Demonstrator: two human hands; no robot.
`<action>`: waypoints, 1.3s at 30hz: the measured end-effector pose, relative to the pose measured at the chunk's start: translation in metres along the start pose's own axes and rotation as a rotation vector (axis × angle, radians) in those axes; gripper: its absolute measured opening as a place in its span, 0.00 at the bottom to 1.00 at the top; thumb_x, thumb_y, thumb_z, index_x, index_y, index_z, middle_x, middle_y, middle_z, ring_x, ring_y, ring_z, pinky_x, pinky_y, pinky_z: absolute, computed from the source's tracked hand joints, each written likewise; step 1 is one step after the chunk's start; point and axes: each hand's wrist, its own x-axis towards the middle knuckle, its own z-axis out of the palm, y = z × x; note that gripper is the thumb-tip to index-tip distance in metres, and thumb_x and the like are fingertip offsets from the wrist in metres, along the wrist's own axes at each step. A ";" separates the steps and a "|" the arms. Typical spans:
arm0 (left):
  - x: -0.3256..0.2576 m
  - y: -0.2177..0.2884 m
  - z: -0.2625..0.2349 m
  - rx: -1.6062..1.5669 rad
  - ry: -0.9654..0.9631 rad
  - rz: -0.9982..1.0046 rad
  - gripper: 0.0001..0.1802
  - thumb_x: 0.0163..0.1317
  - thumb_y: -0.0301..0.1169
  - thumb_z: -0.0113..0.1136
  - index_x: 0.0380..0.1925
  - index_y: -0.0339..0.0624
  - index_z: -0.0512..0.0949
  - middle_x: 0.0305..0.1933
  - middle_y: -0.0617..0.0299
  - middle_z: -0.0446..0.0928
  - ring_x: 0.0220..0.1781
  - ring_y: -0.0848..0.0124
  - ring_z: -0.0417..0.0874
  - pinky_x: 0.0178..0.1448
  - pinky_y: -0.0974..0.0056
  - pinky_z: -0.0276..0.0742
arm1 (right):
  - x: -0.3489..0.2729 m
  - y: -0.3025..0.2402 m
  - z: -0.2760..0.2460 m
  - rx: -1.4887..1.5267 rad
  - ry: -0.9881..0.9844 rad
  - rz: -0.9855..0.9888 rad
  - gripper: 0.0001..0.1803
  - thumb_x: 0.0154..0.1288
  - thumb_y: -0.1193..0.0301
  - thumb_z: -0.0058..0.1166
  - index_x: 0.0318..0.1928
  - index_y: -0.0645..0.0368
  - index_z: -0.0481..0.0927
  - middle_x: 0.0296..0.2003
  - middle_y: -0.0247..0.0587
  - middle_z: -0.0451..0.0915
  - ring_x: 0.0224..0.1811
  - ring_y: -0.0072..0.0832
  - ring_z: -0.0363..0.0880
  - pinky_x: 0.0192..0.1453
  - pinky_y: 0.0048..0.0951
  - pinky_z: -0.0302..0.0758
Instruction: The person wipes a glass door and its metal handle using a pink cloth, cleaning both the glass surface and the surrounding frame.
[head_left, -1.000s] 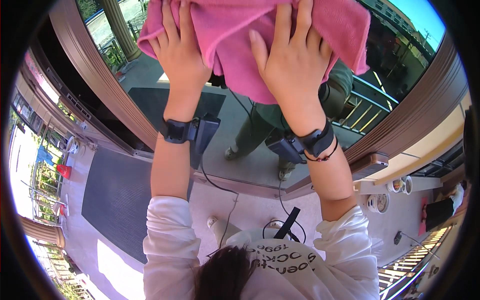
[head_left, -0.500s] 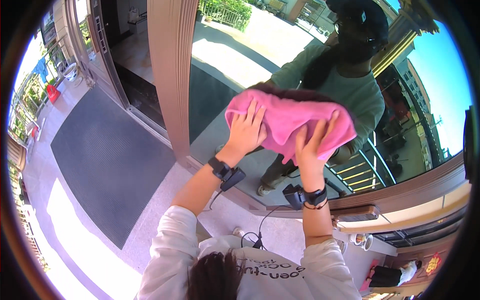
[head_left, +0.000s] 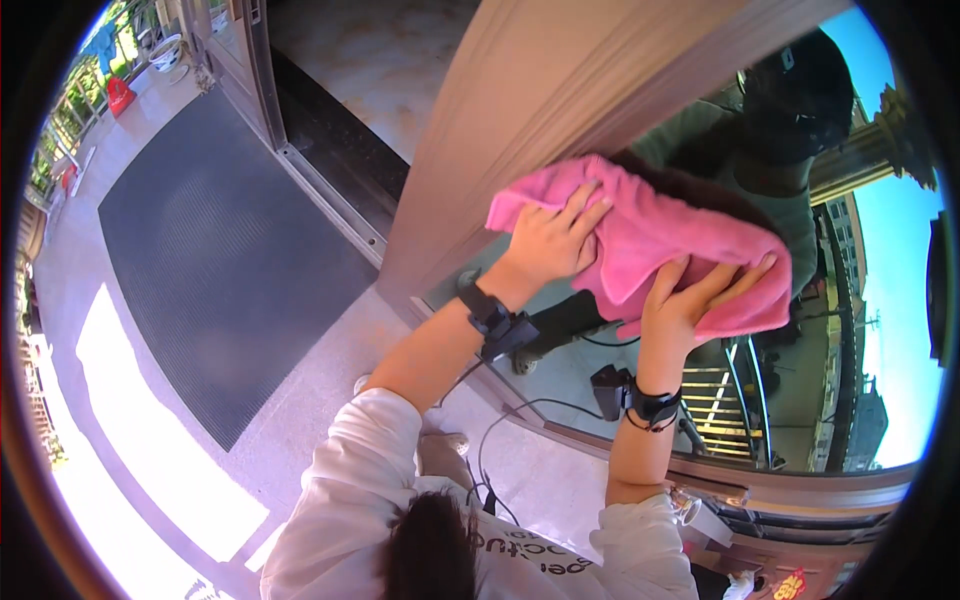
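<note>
A pink cloth (head_left: 690,235) lies bunched against a large reflective glass pane (head_left: 560,400), its left end over the edge of the brown frame (head_left: 520,110). My left hand (head_left: 553,240) presses on the cloth's left part, fingers bent into it. Toward its lower right side, my right hand (head_left: 685,300) holds the cloth with fingers spread across the folds. Each wrist wears a black strap with a small black box, and a thin cable hangs between them. The glass behind the cloth mirrors a person in a dark cap.
At left, a dark ribbed mat (head_left: 230,260) lies on the pale floor before an open doorway (head_left: 340,130). A red bag (head_left: 120,97) and a white basin (head_left: 166,52) stand by the railing at the far left. A brown sill (head_left: 800,485) runs below the glass.
Both hands and the cloth have shifted left over the glass, close to the brown frame. The whole view has turned, so the doorway and frame look larger.
</note>
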 end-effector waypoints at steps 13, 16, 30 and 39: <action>-0.267 0.065 0.041 -1.415 -0.549 -1.686 0.24 0.42 0.26 0.49 0.45 0.37 0.65 0.42 0.59 0.70 0.45 0.69 0.70 0.48 0.65 0.67 | -0.241 0.007 0.001 0.353 -0.893 -0.138 0.31 0.47 0.74 0.51 0.55 0.61 0.59 0.53 0.47 0.62 0.51 0.47 0.63 0.53 0.42 0.63; -0.141 0.103 -0.008 -1.296 -0.398 -1.261 0.30 0.42 0.26 0.48 0.51 0.35 0.60 0.51 0.53 0.64 0.55 0.66 0.64 0.55 0.65 0.60 | -0.180 0.031 -0.009 0.148 -0.521 -0.083 0.31 0.49 0.74 0.49 0.56 0.64 0.57 0.56 0.52 0.55 0.57 0.51 0.55 0.56 0.42 0.59; -0.141 0.031 0.029 -0.706 -0.060 -0.869 0.36 0.54 0.42 0.41 0.59 0.33 0.45 0.63 0.40 0.35 0.64 0.42 0.39 0.63 0.45 0.28 | -0.118 -0.032 0.050 0.042 -0.248 -0.252 0.23 0.57 0.69 0.45 0.51 0.69 0.60 0.57 0.57 0.53 0.58 0.52 0.54 0.58 0.43 0.55; -0.348 -0.028 0.096 -0.649 -0.078 -1.269 0.25 0.57 0.35 0.40 0.52 0.33 0.59 0.56 0.45 0.59 0.59 0.57 0.59 0.60 0.61 0.52 | -0.256 -0.102 0.118 0.678 -0.811 -0.336 0.24 0.52 0.76 0.46 0.53 0.62 0.62 0.57 0.41 0.58 0.55 0.43 0.59 0.57 0.37 0.57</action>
